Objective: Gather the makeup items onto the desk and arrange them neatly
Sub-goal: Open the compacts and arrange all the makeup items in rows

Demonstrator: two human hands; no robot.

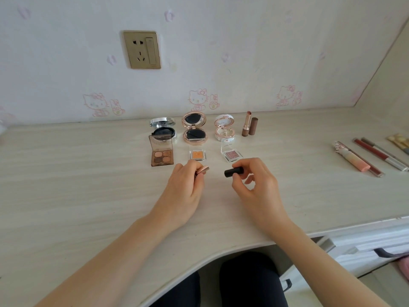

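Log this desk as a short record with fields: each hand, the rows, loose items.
left hand: pinches rose-gold tube
right hand: holds black cap, apart from the tube
back row: silver compact, gold compact, white compact, all open; lipstick upright, uncapped, brown cap beside it
front row: palette, orange shadow, pink shadow, lids up
right side: lip tubes lying slanted on desk

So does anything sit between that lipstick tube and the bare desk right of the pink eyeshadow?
Only the right hand, gripping the black cylindrical cap, sits between the rose-gold lipstick tube in the left hand and that spot; nothing else.
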